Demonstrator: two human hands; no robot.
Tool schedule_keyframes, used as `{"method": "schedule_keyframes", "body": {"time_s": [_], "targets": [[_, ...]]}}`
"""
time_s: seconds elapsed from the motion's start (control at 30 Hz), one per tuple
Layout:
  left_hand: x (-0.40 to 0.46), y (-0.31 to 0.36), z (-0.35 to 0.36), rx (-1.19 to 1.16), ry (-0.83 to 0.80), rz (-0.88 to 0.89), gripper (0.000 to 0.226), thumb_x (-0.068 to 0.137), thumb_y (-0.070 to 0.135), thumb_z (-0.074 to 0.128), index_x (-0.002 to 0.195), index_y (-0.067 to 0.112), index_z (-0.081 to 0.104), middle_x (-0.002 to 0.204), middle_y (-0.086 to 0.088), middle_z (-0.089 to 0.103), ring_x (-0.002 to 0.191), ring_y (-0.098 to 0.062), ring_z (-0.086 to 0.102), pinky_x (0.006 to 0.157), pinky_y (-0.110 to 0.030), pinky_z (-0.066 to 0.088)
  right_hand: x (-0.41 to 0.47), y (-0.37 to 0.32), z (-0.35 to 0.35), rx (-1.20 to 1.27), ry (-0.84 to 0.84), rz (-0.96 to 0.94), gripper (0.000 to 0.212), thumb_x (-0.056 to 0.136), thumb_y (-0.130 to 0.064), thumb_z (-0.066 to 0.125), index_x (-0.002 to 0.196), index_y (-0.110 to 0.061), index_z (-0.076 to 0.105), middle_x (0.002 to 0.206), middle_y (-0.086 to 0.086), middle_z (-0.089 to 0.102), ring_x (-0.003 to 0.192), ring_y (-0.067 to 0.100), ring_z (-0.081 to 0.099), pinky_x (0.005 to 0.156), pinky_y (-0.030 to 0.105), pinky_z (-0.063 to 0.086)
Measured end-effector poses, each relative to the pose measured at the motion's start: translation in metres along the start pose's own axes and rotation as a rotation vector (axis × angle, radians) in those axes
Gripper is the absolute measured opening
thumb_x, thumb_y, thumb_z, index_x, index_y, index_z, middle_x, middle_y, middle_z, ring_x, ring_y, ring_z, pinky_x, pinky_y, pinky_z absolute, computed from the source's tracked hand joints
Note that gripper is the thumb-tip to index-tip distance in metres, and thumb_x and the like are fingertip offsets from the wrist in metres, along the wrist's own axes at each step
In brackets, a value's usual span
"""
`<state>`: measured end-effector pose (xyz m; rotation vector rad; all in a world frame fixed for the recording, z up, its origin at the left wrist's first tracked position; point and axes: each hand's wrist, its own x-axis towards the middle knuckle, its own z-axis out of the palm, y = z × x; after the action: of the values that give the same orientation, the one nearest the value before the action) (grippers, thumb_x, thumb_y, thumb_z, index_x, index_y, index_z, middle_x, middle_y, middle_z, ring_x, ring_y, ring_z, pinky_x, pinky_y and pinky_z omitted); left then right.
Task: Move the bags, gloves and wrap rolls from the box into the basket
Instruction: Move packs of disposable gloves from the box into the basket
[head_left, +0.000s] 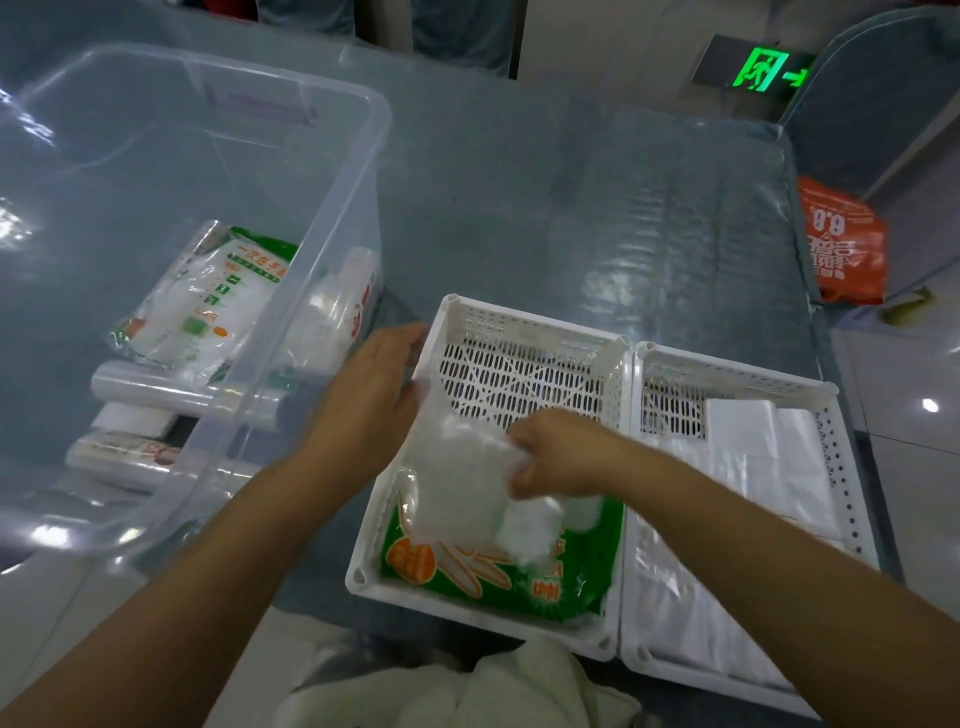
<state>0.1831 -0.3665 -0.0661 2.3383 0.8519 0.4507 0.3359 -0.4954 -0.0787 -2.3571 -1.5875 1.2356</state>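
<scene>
Over the near basket (613, 364), a white slotted one on the grey counter (519, 208), the right hand (563, 454) pinches a clear pack (462, 483) of white gloves with curled fingers, holding it just above a green glove pack (498, 582) printed with an orange circle, which already lies flat in the basket's near end. The left hand (374, 384) is spread, fingers straight, its fingertips at the basket's left rim and touching the upper edge of the clear pack's wrapper. Touching this basket on its right stands a second basket (831, 457) of the same kind, filled with flat white bags (753, 467). To the left sits a large clear box (291, 218), well apart from neither hand: the left forearm crosses its near right corner. Inside the box there are another glove pack (208, 296) with green and white print lying tilted, a pack of clear bags (337, 306) leaning against the right wall, and, nearer, two wrap rolls (171, 389) lying on their sides, one behind the other, with a small white box (135, 418) between them. At the counter's far right edge hangs an orange bag (841, 244). A lit green exit sign (763, 73) shows low on the wall beyond. Pale cloth (493, 691) lies at the bottom edge, below the baskets.
</scene>
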Motion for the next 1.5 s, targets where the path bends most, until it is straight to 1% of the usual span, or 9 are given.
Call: {"method": "schedule_keyframes", "body": {"time_s": [0.17,0.3,0.4,0.53,0.73,0.87,1.03,1.17,1.5], "targets": [[-0.020,-0.018,0.009,0.165,-0.136,0.034,0.042,0.082,0.007,0.060,0.123,0.015,0.055,0.118,-0.009,0.063,0.101,-0.024,0.060,0.084,-0.039,0.050,-0.006,0.006,0.047,-0.244,0.051,-0.015,0.024,0.075,-0.036,0.068,0.073,-0.028,0.045,0.071,-0.008,0.050,0.067,0.014,0.049,0.057,0.028,0.037],[-0.032,-0.025,0.013,0.112,-0.051,0.025,0.028,0.090,0.010,0.050,0.116,0.016,0.059,0.110,-0.007,0.066,0.094,-0.020,0.060,0.079,-0.033,0.050,-0.017,0.008,0.056,-0.401,0.146,-0.004,0.049,0.070,-0.054,0.068,0.100,-0.021,0.047,0.087,0.001,0.062,0.069,0.020,0.050,0.059,0.031,0.033],[-0.038,-0.028,0.019,0.083,-0.046,0.067,0.027,0.089,0.018,0.054,0.115,0.016,0.060,0.110,-0.005,0.066,0.096,-0.018,0.060,0.080,-0.028,0.047,-0.023,0.013,0.058,-0.507,0.223,0.021,0.066,0.065,-0.066,0.065,0.107,-0.018,0.044,0.098,0.003,0.059,0.085,0.024,0.054,0.066,0.035,0.037],[-0.051,-0.033,0.033,0.185,-0.272,0.258,0.052,0.073,0.033,0.073,0.121,0.023,0.055,0.120,0.001,0.061,0.110,-0.019,0.055,0.094,-0.032,0.037,-0.029,0.019,0.065,-0.522,0.325,0.030,0.062,0.068,-0.066,0.060,0.104,-0.017,0.047,0.104,0.003,0.053,0.093,0.024,0.046,0.079,0.039,0.035],[-0.056,-0.040,0.046,0.437,-0.498,0.274,0.062,0.079,0.041,0.062,0.135,0.031,0.038,0.139,0.005,0.045,0.127,-0.014,0.037,0.111,-0.035,0.022,-0.027,0.022,0.074,-0.506,0.341,0.049,0.057,0.074,-0.059,0.061,0.109,-0.017,0.046,0.108,0.004,0.053,0.094,0.023,0.048,0.080,0.037,0.036],[-0.048,-0.018,0.027,0.347,-0.387,0.247,0.056,0.079,0.035,0.066,0.131,0.029,0.044,0.133,0.006,0.051,0.121,-0.013,0.045,0.104,-0.033,0.032,-0.034,0.021,0.048,-0.286,0.392,0.109,0.064,0.071,-0.062,0.063,0.118,-0.021,0.048,0.114,0.001,0.058,0.096,0.020,0.055,0.079,0.036,0.045],[-0.030,0.033,-0.036,0.322,-0.152,0.350,0.044,0.083,0.035,0.061,0.125,0.028,0.051,0.123,0.004,0.061,0.110,-0.019,0.056,0.092,-0.037,0.044,-0.041,-0.009,-0.024,-0.224,0.565,0.120,0.036,0.080,-0.050,0.061,0.109,-0.029,0.056,0.103,-0.007,0.065,0.082,0.012,0.055,0.067,0.029,0.043],[-0.019,0.041,-0.089,0.416,-0.125,0.441,0.038,0.086,0.037,0.054,0.123,0.027,0.051,0.115,0.004,0.062,0.103,-0.020,0.056,0.085,-0.034,0.041,-0.040,-0.064,-0.062,-0.184,0.683,0.063,0.025,0.080,-0.048,0.060,0.100,-0.033,0.059,0.086,-0.012,0.064,0.074,0.009,0.055,0.056,0.025,0.035],[0.026,-0.107,-0.257,0.648,-0.108,0.160,0.035,0.088,0.032,0.054,0.124,0.031,0.053,0.121,0.005,0.061,0.112,-0.021,0.054,0.089,-0.034,0.044,0.023,-0.234,-0.090,-0.144,0.723,-0.195,0.018,0.083,-0.041,0.059,0.092,-0.027,0.064,0.081,-0.009,0.065,0.074,0.012,0.057,0.063,0.027,0.042]]}}
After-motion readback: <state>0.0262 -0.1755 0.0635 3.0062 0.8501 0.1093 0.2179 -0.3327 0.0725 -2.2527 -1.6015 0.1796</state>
